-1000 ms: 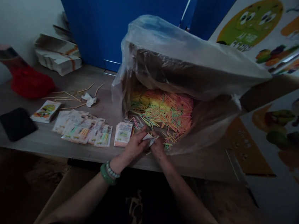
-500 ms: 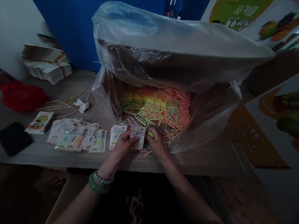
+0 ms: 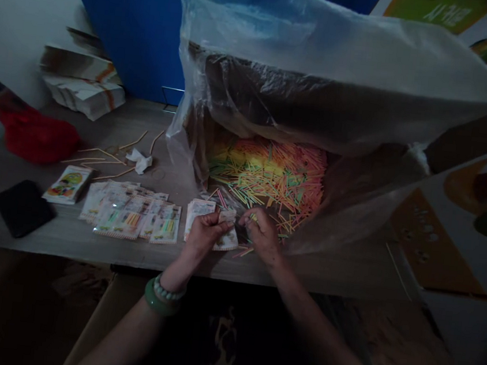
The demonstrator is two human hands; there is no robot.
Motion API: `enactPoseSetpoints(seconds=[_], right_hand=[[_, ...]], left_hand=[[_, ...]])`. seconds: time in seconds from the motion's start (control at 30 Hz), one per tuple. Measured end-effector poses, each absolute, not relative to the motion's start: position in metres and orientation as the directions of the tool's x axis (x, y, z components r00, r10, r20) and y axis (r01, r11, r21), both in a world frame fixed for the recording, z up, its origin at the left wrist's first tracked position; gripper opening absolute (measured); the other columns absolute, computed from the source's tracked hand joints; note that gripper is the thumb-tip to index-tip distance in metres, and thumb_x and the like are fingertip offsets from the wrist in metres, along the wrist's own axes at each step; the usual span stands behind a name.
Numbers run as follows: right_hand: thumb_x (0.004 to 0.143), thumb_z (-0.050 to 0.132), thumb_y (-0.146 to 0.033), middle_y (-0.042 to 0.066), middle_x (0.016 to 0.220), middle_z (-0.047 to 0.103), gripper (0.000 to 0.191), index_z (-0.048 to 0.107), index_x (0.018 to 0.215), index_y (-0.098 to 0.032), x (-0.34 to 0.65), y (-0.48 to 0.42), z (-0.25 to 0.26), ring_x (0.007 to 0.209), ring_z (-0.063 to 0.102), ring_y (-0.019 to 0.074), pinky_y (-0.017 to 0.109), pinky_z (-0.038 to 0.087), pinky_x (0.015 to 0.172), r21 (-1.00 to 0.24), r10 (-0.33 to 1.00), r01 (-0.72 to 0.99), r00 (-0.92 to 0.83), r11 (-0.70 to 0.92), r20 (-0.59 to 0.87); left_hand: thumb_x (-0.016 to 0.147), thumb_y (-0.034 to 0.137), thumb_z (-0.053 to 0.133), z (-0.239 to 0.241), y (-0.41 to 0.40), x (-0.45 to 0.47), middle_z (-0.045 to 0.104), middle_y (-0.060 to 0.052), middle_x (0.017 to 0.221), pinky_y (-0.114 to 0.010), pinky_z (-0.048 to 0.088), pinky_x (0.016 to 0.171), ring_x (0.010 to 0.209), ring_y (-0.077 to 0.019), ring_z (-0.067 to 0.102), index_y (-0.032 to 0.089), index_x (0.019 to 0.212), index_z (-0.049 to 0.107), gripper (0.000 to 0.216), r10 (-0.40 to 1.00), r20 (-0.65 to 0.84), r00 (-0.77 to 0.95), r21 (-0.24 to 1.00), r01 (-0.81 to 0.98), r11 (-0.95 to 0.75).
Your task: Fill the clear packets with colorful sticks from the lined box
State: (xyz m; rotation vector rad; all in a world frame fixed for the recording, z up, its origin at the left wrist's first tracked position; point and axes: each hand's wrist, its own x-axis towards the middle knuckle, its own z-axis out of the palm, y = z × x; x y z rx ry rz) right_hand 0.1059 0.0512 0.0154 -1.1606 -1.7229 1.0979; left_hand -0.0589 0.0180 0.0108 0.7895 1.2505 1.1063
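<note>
The packet [image 3: 228, 241] has tilted, the left hand [image 3: 203, 235] partly hiding it.

One head-worn camera looks forward and down over the person's own forearms [image 3: 135, 319], which enter from the bottom edge. The left grip [image 3: 203, 235] and right grip [image 3: 264, 238] sit close by, near mid-frame. The view takes in the surface [image 3: 321, 266] and, farther back, the blue panel [image 3: 129, 25]; its upper right corner is dark.
</note>
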Motion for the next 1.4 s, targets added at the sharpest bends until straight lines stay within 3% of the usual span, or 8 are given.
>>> enactPoseSetpoints(seconds=[0.2,0.3,0.47,0.67,0.93,1.2,1.4], right_hand=[[0.091,0.051,-0.031,-0.001,0.085,0.07,0.009,0.055,0.087,-0.025,0.106,0.051,0.033,0.086,0.062,0.0186,0.034,0.044,0.087,-0.983,0.974,0.103,-0.185,0.15,0.129],[0.092,0.053,-0.033,-0.001,0.085,0.07,0.008,0.054,0.089,-0.026,0.103,0.051,0.047,0.087,0.063,0.0189,0.036,0.045,0.089,-0.988,0.976,-0.041,-0.153,0.151,0.155],[0.092,0.052,-0.038,0.001,0.085,0.068,0.012,0.048,0.091,-0.027,0.083,0.047,0.071,0.093,0.066,0.0212,0.039,0.049,0.087,-0.956,0.975,-0.258,-0.138,0.137,0.177],[0.093,0.052,-0.036,0.0,0.084,0.069,0.01,0.05,0.091,-0.026,0.07,0.04,0.067,0.097,0.066,0.0201,0.038,0.049,0.09,-0.958,0.944,-0.233,-0.245,0.165,0.222],[0.092,0.053,-0.036,0.0,0.082,0.07,0.011,0.051,0.089,-0.026,0.082,0.037,0.062,0.096,0.067,0.0205,0.038,0.049,0.09,-0.974,0.938,-0.191,-0.301,0.119,0.173],[0.092,0.053,-0.035,0.001,0.084,0.071,0.01,0.051,0.088,-0.026,0.085,0.035,0.062,0.096,0.067,0.021,0.038,0.049,0.089,-0.97,0.95,-0.216,-0.261,0.113,0.169],[0.09,0.057,-0.035,0.002,0.09,0.073,0.012,0.054,0.087,-0.025,0.088,0.038,0.065,0.096,0.067,0.0209,0.039,0.049,0.093,-0.981,0.928,-0.188,-0.357,0.042,0.109]], left_hand=[[0.081,0.041,0.066,0.01,0.008,-0.063,0.062,-0.002,0.071,-0.027,0.043,0.065,0.07,-0.0161,0.053,0.018,0.078,0.066,0.023,0.992,-0.099,-0.076,0.991,0.087,0.105],[0.081,0.041,0.065,0.007,0.004,-0.065,0.058,-0.001,0.067,-0.026,0.04,0.062,0.068,-0.0158,0.05,0.018,0.073,0.063,0.024,0.991,-0.103,-0.08,0.98,0.161,0.115],[0.078,0.044,0.068,0.008,0.0,-0.064,0.049,0.002,0.059,-0.024,0.034,0.055,0.06,-0.0131,0.043,0.018,0.065,0.058,0.03,0.984,-0.17,-0.062,0.976,0.13,0.177],[0.076,0.05,0.071,0.025,-0.007,-0.061,0.049,0.002,0.058,-0.024,0.036,0.054,0.059,-0.0125,0.045,0.018,0.065,0.058,0.036,0.976,-0.215,0.035,0.975,-0.056,0.216],[0.072,0.053,0.074,0.031,-0.014,-0.061,0.052,0.002,0.063,-0.024,0.035,0.057,0.06,-0.0107,0.043,0.017,0.07,0.06,0.04,0.966,-0.248,0.069,0.948,-0.19,0.257],[0.076,0.052,0.071,0.031,-0.014,-0.063,0.047,0.003,0.062,-0.025,0.032,0.058,0.059,-0.0103,0.038,0.017,0.066,0.056,0.039,0.978,-0.207,0.039,0.966,-0.148,0.21],[0.079,0.05,0.067,0.033,-0.015,-0.066,0.046,0.003,0.063,-0.025,0.031,0.059,0.06,-0.0106,0.037,0.017,0.069,0.058,0.036,0.981,-0.19,0.039,0.977,-0.089,0.193]])
